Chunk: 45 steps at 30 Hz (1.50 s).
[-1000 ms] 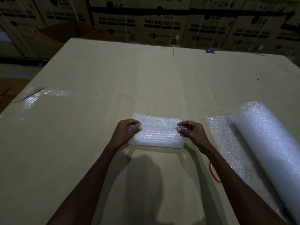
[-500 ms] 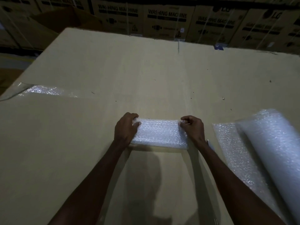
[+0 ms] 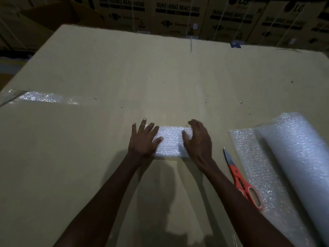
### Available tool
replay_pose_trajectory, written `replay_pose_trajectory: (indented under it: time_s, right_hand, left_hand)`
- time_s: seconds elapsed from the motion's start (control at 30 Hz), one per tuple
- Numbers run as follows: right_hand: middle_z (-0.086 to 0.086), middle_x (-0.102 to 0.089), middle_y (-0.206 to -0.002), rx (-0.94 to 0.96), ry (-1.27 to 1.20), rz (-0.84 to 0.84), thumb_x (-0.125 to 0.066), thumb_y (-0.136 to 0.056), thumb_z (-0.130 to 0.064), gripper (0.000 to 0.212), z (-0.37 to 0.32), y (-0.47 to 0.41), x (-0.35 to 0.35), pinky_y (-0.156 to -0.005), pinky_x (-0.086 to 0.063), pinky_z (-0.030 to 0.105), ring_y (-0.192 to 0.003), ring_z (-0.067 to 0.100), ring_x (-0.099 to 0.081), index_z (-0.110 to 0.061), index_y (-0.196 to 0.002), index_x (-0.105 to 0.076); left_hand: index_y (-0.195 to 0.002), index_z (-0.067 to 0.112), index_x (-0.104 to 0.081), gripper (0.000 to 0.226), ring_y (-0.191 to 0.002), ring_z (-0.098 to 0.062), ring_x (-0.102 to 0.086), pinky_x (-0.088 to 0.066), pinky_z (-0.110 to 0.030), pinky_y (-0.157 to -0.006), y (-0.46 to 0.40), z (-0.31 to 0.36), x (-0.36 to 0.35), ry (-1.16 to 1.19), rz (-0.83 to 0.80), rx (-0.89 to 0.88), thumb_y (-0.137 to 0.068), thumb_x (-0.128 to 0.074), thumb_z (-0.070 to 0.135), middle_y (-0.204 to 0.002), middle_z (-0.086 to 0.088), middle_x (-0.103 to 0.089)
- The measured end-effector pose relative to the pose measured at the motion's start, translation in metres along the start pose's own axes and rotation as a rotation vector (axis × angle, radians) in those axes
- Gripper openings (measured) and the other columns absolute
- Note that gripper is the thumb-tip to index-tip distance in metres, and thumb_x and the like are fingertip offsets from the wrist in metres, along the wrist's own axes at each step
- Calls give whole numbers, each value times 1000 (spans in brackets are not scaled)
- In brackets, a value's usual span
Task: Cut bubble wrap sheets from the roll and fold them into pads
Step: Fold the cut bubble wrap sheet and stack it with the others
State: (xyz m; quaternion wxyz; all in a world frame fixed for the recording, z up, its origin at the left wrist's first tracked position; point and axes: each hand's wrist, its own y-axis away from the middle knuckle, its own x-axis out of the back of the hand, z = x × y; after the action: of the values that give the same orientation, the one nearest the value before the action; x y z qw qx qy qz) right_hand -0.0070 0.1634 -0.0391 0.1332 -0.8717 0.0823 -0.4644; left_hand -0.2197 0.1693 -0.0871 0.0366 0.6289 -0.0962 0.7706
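A small folded bubble wrap pad (image 3: pixel 170 142) lies flat on the big cardboard work surface (image 3: pixel 160 82), near the middle. My left hand (image 3: pixel 144 139) rests on the pad's left end with its fingers spread and straight. My right hand (image 3: pixel 198 141) covers the right end, fingers arched over the far edge and thumb lying on top. The bubble wrap roll (image 3: pixel 300 161) lies at the right, with a loose flap (image 3: pixel 252 168) unrolled toward me. Orange-handled scissors (image 3: pixel 242 180) lie shut between my right forearm and the flap.
A clear tape strip (image 3: pixel 42 98) shines on the left of the cardboard surface. Stacked washing machine cartons (image 3: pixel 178 16) line the far side. The surface drops off at the left edge, toward the floor.
Both hands let go of the pad's ends and now lie flat on top of it. The pad looks narrower after another fold. The scissors have come into view as the camera shifted.
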Motion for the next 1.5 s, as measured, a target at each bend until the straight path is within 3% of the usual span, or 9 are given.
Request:
replay_pose_trajectory:
  time_s: [0.13,0.33,0.6,0.73,0.87,0.97,1.23,1.37,1.5]
  right_hand:
    - [16,-37,-161,-141,32,-262,-43,-107,-37,57,-22,30,-23,-125,-17,44,-151,29,-29,-2,-152,-41]
    - [11,1,-170,-3,195,-450,1,-92,-60,88,-2,43,-39,-125,8,38,-158,25,2,-6,-162,-8]
    - [12,-11,-169,435,306,-686,-13,-98,-47,75,49,5,1,-126,-2,45,-157,27,-10,-6,-161,-18]
    - [19,-27,-164,342,310,-548,-19,-99,-43,72,46,6,10,-124,-13,47,-152,33,-28,-1,-156,-33]
    - [13,-18,-169,-51,132,-378,-26,-107,-46,66,13,42,-3,-126,-3,40,-156,25,-15,-6,-160,-24]
    - [13,-6,-170,-136,174,-402,-13,-103,-52,73,3,65,-18,-125,4,37,-158,24,-5,-8,-162,-12]
    - [6,8,-170,317,240,-634,-6,-98,-62,82,48,43,-2,-127,-3,45,-154,15,14,-12,-163,-4]
    - [13,-27,-166,193,83,-428,-27,-100,-58,76,49,45,12,-120,-27,44,-153,25,-24,-8,-158,-32]
    - [7,-62,-127,-124,45,-151,-48,-101,-48,44,40,55,17,-85,-46,40,-116,29,-54,-14,-125,-61]
  left_hand:
    - [-121,12,-70,55,-133,-36,-52,-29,-65,-109,9,-1,-12,-44,236,-33,-97,-42,53,-127,-10,-67]
    - [-99,6,-72,33,-127,-39,-57,-31,-66,-109,23,-1,-10,-48,557,-117,-91,-68,38,-117,-15,-69]
    - [-139,12,-58,60,-135,-34,-50,-45,-60,-98,9,9,-15,50,141,-375,-97,-38,51,-150,-10,-50]
    - [-143,16,-55,70,-137,-33,-49,-44,-63,-97,17,10,-28,-16,34,-368,-103,-17,61,-152,-6,-48]
    - [-143,13,-55,66,-137,-31,-49,-43,-62,-101,36,27,-32,-8,88,-238,-106,-21,55,-150,-9,-51]
    - [-142,10,-56,58,-136,-31,-50,-41,-62,-104,51,49,-28,-9,118,-137,-106,-27,45,-147,-11,-53]
    - [-152,13,-40,65,-148,-29,-32,-17,-64,-113,90,74,-19,-13,41,-31,-99,-31,49,-161,-7,-34]
    - [-151,12,-44,63,-148,-30,-32,-17,-66,-114,80,72,-16,30,66,-81,-102,-31,49,-159,-8,-37]
    - [-146,10,-51,61,-143,-33,-40,-21,-67,-113,70,66,-20,9,10,-130,-104,-31,49,-154,-10,-45]
